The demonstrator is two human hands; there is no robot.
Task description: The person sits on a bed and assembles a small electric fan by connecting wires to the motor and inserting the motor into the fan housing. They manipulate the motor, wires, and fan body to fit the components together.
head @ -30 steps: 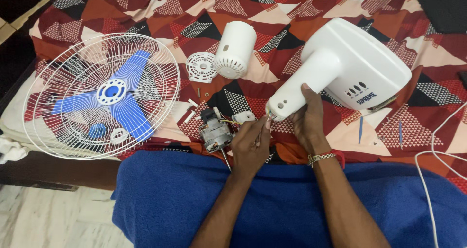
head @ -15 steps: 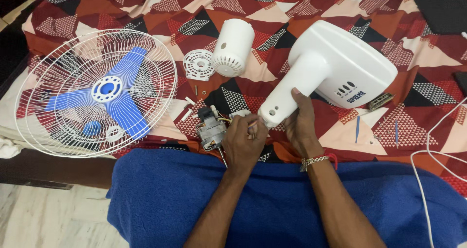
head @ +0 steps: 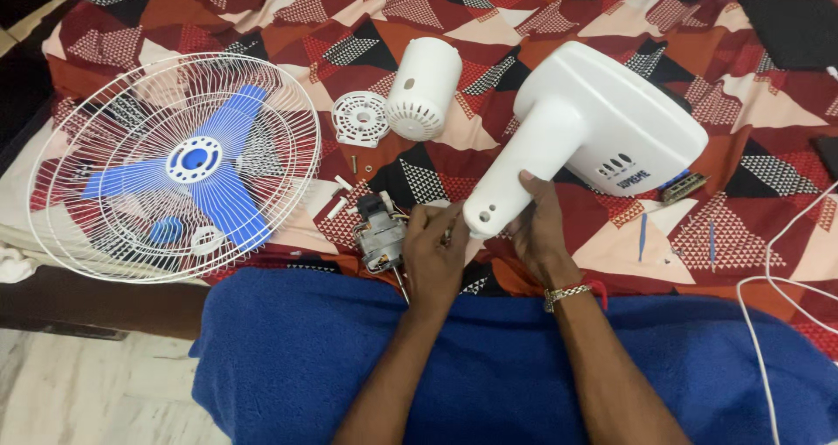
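The right hand wraps the neck of the white fan base from beneath, fingers curled and pressed against the plastic, seemingly to tilt the neck's open end toward the person and hold it steady. The left hand sits right at that open end, fingers bunched together at the rim; whether they pinch a wire or a small part there I cannot tell, since the knuckles hide the tips. The base lies on its side on the patterned bedspread, its broad foot turned away and up, the neck reaching down over the edge of the blue cloth across the lap. It is smooth white plastic, with a row of dark buttons on the foot and two small holes near the neck's end. Just left of the left hand lies the bare motor, grey metal with thin wires, close enough to be within easy reach. Loose screws and small white pegs lie near it. Further back rest the white motor cover and a round vented cap, set aside together. The cage with blue blades lies flat at far left, well apart.
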